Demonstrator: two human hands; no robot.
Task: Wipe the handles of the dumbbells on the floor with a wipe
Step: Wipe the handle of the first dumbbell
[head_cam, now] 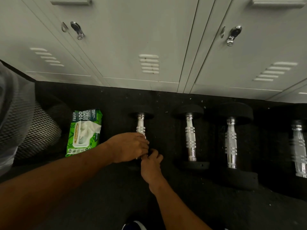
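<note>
Several dumbbells with chrome handles and black heads lie side by side on the black floor. My left hand (129,146) is curled over the near half of the leftmost dumbbell's handle (140,124). A sliver of white wipe (143,136) shows at its fingertips; the rest is hidden under the hand. My right hand (152,165) sits just below it, fingers curled round the near end of the same dumbbell, whose near head is hidden in the dark. The other dumbbells (190,136), (230,141), (299,146) lie untouched to the right.
A green wipe pack (83,133) lies open on the floor left of the dumbbells, a white wipe poking out. Grey lockers (149,47) stand right behind the dumbbells. A black mesh object (33,130) is at the far left. A shoe tip (134,225) shows at the bottom.
</note>
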